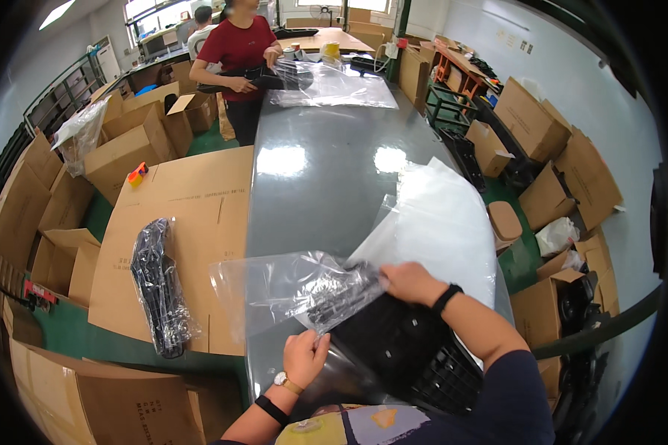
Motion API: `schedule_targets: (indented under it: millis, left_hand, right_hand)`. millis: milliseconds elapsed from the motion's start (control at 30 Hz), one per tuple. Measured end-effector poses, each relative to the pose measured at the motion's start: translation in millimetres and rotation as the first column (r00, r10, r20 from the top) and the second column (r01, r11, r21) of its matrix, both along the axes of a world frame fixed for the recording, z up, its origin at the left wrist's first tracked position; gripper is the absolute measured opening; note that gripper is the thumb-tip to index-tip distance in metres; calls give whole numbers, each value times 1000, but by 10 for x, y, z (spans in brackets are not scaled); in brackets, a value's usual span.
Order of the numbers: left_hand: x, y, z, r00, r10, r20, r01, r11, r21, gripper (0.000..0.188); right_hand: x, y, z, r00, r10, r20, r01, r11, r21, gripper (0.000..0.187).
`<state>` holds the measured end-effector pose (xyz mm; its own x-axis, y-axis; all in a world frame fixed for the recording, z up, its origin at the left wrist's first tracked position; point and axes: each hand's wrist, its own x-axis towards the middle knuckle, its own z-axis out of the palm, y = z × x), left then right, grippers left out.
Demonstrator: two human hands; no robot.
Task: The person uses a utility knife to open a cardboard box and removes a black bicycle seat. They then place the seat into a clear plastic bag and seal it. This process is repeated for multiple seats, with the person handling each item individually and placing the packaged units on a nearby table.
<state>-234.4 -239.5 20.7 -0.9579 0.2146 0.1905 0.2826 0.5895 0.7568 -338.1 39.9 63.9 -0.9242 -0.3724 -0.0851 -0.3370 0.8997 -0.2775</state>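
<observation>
A clear plastic bag [260, 288] lies over the grey table, and the far end of a black molded plastic part [382, 337] shows dark inside it. The rest of the part, with a grid-like near end, sticks out toward my body. My left hand [305, 360] is closed on the bag's near edge. Gripped in my right hand [414, 283] is the bag's edge beside the part; its fingertips are partly hidden. To the left, a black part in a clear bag [156, 289] rests on a flat cardboard sheet [200, 215].
A stack of clear bags [438, 222] covers the table's right side. An orange tape dispenser [136, 175] sits on the cardboard. Across the grey table [319, 193], a person in a red shirt [237, 48] handles a black part and a clear bag. Cardboard boxes [130, 152] stand on both sides.
</observation>
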Motion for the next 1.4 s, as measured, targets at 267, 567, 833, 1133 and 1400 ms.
schedule_targets:
  millis: [267,567,833,1133,1400]
  left_hand:
    - [-123,391,532,998,-60,8,59,995,81,33]
    - [-15,425,232,998,-45,41,46,999,-8,21]
    - [34,661,402,961,-219,-171,192,968,-161,21]
    - [-54,830,841,966,-209,-153,209,978,-18,20]
    - [-60,1226,1195,889,-361,-282,292,920,-261,20]
  right_hand:
    - [-456,396,-203,965,-255,-68,239,954,-183,54]
    - [2165,1548,-50,565,-315,763,789,479,-386,43]
    - [4340,1135,-536,310,112,944,918,-293,-267,55]
    - [3933,442,-359,603,-65,795,740,-327,-588,66]
    - [3342,137,-144,694,-214,687,608,-336,-719,64]
